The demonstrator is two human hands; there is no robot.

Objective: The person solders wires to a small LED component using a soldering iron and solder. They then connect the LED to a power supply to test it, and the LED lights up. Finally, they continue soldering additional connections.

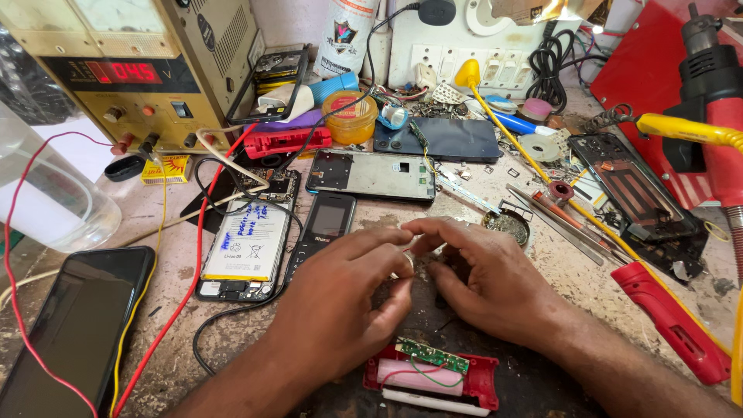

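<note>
On the cluttered tabletop [542, 271], both hands meet, fingers curled: left hand [348, 298] and right hand [484, 279] pinch something tiny between fingertips, too small to tell, above the open red power bank [433, 375]

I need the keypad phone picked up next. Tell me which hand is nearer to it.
Left. The left hand lies just right of the black keypad phone, almost touching it; the right hand sits farther right, beyond the left.

Bright, even daylight is falling across the cluttered bench, casting only soft shadows under the hands [418, 279], while glare is washing out the clear plastic container [46, 193] at far left and wide-angle distortion is bending the edges.
</note>
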